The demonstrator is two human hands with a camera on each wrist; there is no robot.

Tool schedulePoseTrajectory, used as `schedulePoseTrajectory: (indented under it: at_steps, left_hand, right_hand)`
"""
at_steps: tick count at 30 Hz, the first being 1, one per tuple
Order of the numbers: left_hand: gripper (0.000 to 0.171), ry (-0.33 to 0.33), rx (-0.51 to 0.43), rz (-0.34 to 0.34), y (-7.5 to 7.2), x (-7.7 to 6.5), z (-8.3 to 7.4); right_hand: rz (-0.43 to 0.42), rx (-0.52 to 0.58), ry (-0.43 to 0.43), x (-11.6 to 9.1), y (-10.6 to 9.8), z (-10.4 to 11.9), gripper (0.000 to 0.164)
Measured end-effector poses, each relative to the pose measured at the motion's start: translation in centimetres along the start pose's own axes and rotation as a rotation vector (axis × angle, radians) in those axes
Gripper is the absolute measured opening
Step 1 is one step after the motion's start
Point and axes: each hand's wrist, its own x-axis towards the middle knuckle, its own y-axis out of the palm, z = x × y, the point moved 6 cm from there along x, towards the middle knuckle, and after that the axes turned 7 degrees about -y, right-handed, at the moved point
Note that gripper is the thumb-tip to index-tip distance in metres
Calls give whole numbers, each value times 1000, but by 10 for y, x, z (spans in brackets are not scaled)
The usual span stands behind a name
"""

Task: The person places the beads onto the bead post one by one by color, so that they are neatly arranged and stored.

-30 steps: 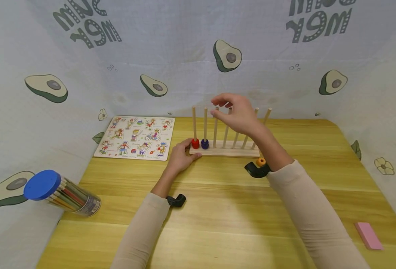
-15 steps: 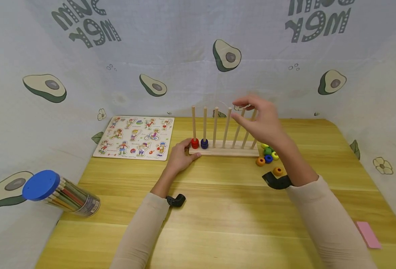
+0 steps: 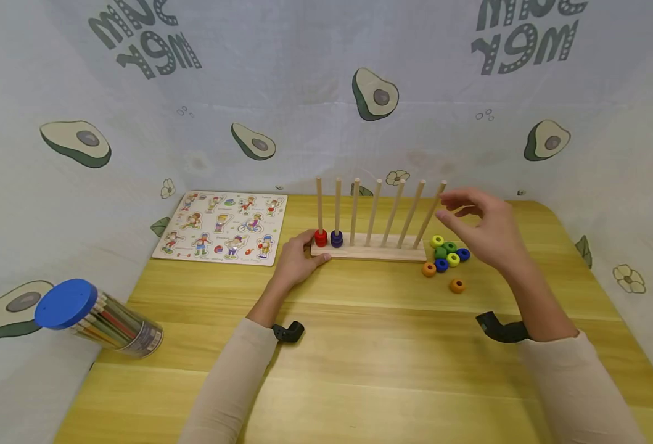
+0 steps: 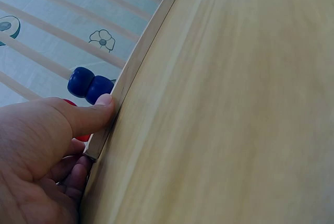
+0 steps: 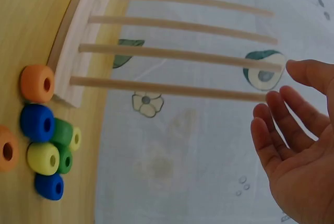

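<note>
A wooden peg rack [image 3: 376,251] with several upright pegs stands on the table. Red beads [image 3: 320,238] sit on its leftmost peg, and two dark blue beads [image 4: 81,82] are stacked on the peg beside it. My left hand [image 3: 295,261] grips the rack's left end, thumb along the front edge and fingers round the end. Beyond the right end, my right hand [image 3: 488,233] is raised near the top of the last peg, fingers loosely bent with nothing between them. Below it lie loose beads: orange [image 5: 36,84], blue [image 5: 37,122], yellow [image 5: 43,158] and green [image 5: 63,132].
A picture puzzle board [image 3: 223,228] lies at the back left. Nearer on that side stands a clear tub of pencils [image 3: 121,327] with a blue lid [image 3: 66,303]. A patterned cloth [image 3: 304,92] hangs behind the table [image 3: 370,357].
My right hand has moved right along the peg tops and past the last peg, uncovering the loose beads. My left hand stays on the rack's end.
</note>
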Motion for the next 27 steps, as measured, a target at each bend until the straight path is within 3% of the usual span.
schedulePoseTrajectory:
  at_steps: [12, 27]
  left_hand:
    - [70, -5, -9, 4, 0, -1, -2]
    - [70, 6, -13, 9, 0, -1, -2]
  right_hand:
    - [72, -53, 187, -40, -11, -70, 43]
    - [228, -78, 300, -68, 3, -138, 50]
